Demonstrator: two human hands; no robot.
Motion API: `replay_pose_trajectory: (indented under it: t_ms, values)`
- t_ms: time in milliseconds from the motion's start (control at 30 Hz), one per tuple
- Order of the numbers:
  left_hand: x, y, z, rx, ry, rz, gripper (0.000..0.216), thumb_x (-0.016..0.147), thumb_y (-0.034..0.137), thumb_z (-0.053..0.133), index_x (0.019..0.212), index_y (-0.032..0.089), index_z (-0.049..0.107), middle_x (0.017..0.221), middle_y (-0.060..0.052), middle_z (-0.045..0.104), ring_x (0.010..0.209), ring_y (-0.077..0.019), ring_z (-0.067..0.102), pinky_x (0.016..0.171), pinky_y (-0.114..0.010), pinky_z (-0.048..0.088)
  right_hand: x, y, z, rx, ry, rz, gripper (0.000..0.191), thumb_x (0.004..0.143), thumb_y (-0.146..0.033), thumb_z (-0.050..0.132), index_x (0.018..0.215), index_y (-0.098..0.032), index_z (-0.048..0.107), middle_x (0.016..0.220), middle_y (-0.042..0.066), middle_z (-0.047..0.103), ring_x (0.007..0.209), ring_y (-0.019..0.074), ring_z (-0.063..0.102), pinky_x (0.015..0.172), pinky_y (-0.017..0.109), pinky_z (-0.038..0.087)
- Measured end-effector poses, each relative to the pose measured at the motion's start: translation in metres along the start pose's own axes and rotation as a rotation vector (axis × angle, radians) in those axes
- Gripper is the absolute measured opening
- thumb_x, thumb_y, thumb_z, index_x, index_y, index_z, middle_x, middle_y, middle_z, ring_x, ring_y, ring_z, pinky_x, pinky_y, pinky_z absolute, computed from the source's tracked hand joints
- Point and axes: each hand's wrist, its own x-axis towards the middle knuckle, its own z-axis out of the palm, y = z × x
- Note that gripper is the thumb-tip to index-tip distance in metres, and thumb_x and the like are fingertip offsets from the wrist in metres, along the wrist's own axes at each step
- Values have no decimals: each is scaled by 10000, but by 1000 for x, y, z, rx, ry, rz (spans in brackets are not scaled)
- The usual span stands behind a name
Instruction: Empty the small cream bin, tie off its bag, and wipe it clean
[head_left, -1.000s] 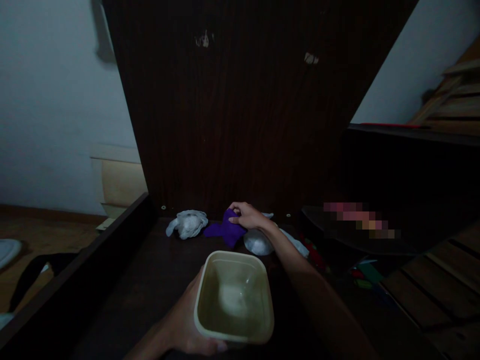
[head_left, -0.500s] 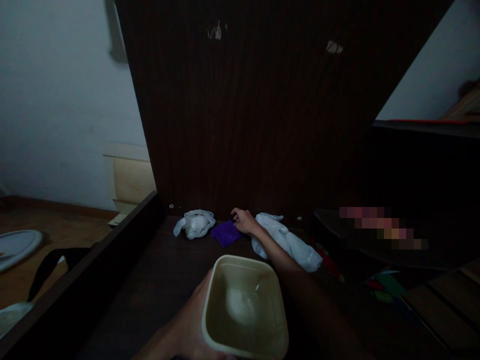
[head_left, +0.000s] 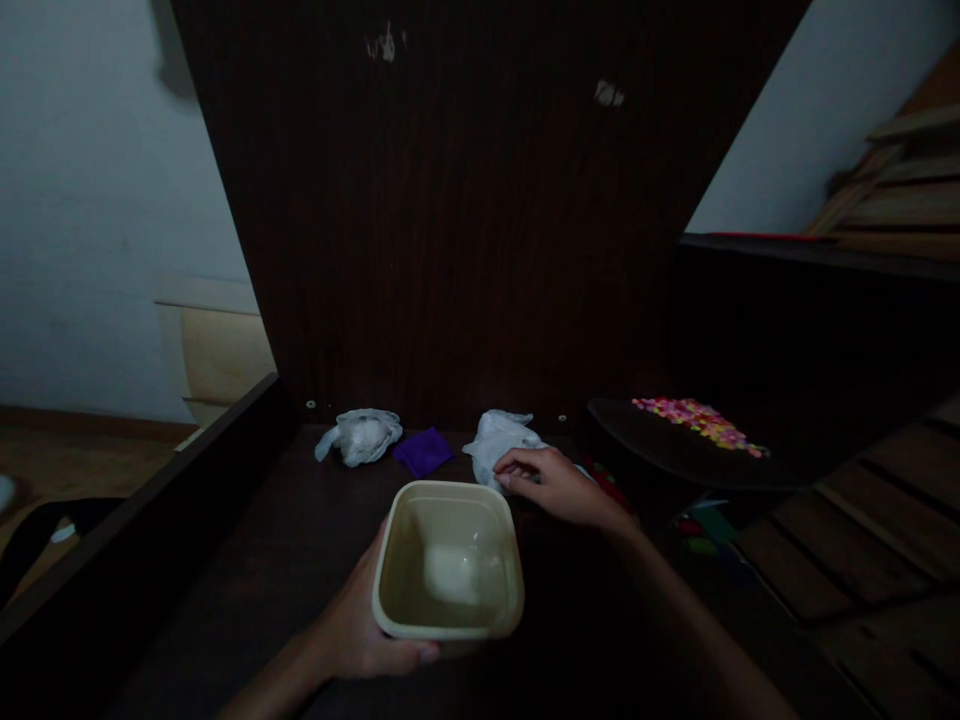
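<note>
A cream, square-rimmed plastic container tilts its open top toward me, and nothing shows inside but a bright reflection. My left hand is closed around its left side, thumb along the near wall. My right hand hovers beyond the container's far right corner with fingers loosely bent and apart, nothing visible in them. It overlaps the near part of a white plastic bag; whether it touches the bag I cannot tell. Left of that bag lie a folded purple cloth and a crumpled white plastic bag.
These things rest on a dark wooden surface with a tall dark panel behind and a raised edge at left. To the right, a dark board carries small colourful pieces. Wooden slats lie at lower right.
My right hand has drawn back from beside the purple cloth, toward me and to the right, in front of the right-hand bag. The view has turned slightly right; the container stays in my left hand.
</note>
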Motion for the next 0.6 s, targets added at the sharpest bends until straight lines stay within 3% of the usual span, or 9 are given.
replay_pose_trajectory:
  t_ms: [133, 300, 433, 600]
  values:
    - [-2, -7, -1, 81, 42, -54, 1132, 695, 652, 776, 1584, 184, 254, 1412, -196, 572, 1225, -399, 609, 1087, -560, 488, -54, 15, -5, 3, -29, 123, 230, 920, -361, 580, 996, -198, 724, 960, 67, 769, 882, 226, 713, 791, 349, 556]
    - [-4, -13, -3, 195, 95, -55, 1081, 707, 655, 757, 1557, 155, 314, 1355, -209, 604, 1272, -414, 580, 1103, -577, 468, -103, 48, 3, -97, 47, 190, 324, 864, -394, 669, 1137, -223, 706, 1242, 105, 710, 1148, 286, 652, 1009, 459, 497]
    - [-5, -15, -4, 240, 99, -98, 1058, 718, 704, 720, 1539, 148, 350, 1375, -212, 597, 1306, -417, 560, 1107, -572, 467, -129, 71, 23, -140, 100, 228, 507, 807, -448, 732, 1255, -219, 665, 1484, 140, 540, 1375, 324, 495, 1147, 521, 388]
    - [-11, -20, -11, 334, 111, -92, 1003, 762, 686, 699, 1539, 153, 358, 1473, -225, 519, 1391, -430, 476, 1158, -600, 394, -142, 86, 60, -237, 185, 284, 621, 796, -538, 736, 1325, -229, 641, 1583, 141, 423, 1513, 372, 278, 1189, 613, 298]
